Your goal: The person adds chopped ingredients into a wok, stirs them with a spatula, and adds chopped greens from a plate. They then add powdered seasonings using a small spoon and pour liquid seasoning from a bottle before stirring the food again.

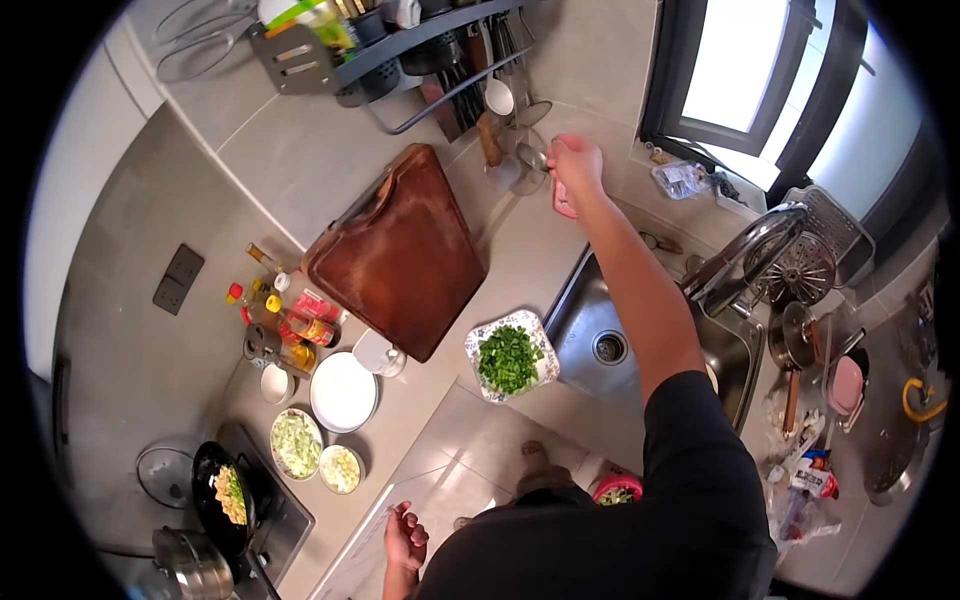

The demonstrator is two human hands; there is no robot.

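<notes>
My right hand [577,163] is stretched out to the back wall, its fingers closed at a metal spoon [532,156] whose round bowl points left. The spoon's handle is hidden by the hand. Just below that hand stands a pink object [564,201], partly covered by my wrist. Low in the view, my left hand [405,540] hangs in front of the counter edge with its fingers curled in and nothing visible in them. Between the sink and the counter edge sits a patterned square plate [477,350] of chopped greens [509,360].
A wooden cutting board [405,255] leans against the wall beneath a utensil rack [430,45]. Sauce bottles [310,330], a white plate [343,392] and bowls of chopped food [297,444] stand left. A wok [208,490] holds food. The steel sink [590,320] lies under my right arm.
</notes>
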